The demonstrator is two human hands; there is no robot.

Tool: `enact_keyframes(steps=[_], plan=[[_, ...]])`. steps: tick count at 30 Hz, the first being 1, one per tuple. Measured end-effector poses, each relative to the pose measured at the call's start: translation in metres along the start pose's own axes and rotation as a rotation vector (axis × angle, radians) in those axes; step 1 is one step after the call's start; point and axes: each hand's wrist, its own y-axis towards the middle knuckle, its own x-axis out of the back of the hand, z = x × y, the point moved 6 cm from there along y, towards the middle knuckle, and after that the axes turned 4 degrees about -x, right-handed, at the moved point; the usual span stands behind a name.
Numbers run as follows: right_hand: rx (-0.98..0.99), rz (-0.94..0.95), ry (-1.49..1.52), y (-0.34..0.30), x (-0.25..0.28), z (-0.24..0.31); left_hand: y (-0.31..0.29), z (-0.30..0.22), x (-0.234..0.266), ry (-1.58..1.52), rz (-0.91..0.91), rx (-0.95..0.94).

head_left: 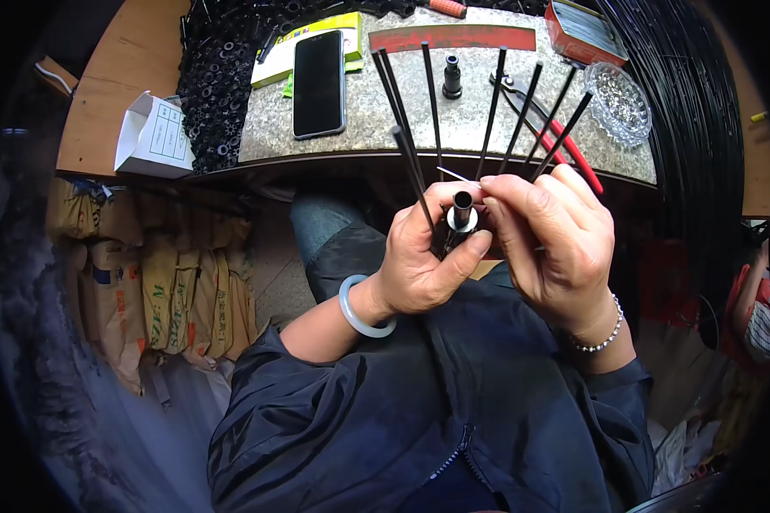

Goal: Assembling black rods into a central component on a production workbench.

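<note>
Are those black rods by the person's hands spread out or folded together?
Spread out: the rods fan out beyond the left hand, most of their tips well apart.

Both hands are raised together, just off the near edge of the surface (pixel 376 147). The left forearm (pixel 316 332) slants up and inward; its wrist (pixel 370 301) is nearly straight. The left hand (pixel 421 256) curls in a grip, thumb (pixel 464 261) angled up to the right. The right forearm (pixel 614 350) rises more steeply, and the right hand (pixel 560 227) leans leftward, thumb and index finger pinching beside the left index finger.
</note>
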Motion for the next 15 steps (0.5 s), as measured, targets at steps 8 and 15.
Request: enact_keyframes(steps=[8, 15], plan=[[0.037, -0.03, 0.031, 0.0045, 0.0015, 0.0008, -0.0005, -0.0013, 0.0005, 0.038, 0.102, -0.028], [0.081, -0.06, 0.074, -0.0018, 0.0053, -0.0048, -0.0034, 0.0003, 0.0029, -0.008, 0.045, 0.015]])
